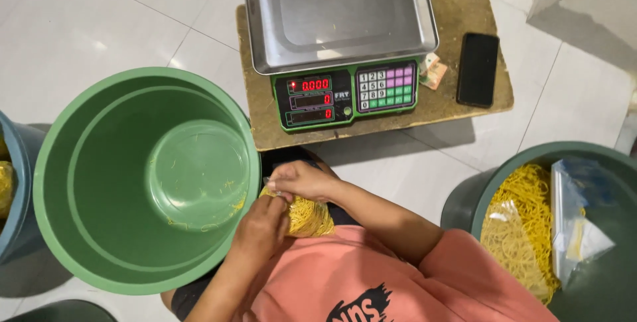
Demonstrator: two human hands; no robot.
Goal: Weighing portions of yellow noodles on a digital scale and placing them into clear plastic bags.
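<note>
While clamped in both hands — left hand (260, 228) underneath, right hand (302, 179) pinching the neck — bag of yellow noodles (308, 216): soft, light, slippery film; best gripped at the twisted top.

From the head camera I see my own salmon-pink T-shirt (391, 275), short-sleeved, its cuff ending just above the right elbow, on the side toward the green bucket of yellow noodles (531, 216). A jagged black print runs across the chest, cut off by the lower edge of the view. Both forearms are bare, with no watch, ring or bracelet that I can make out on my left hand (262, 226) or my right hand (302, 179). Dark shorts show at the lap, beside the shirt's hem.
</note>
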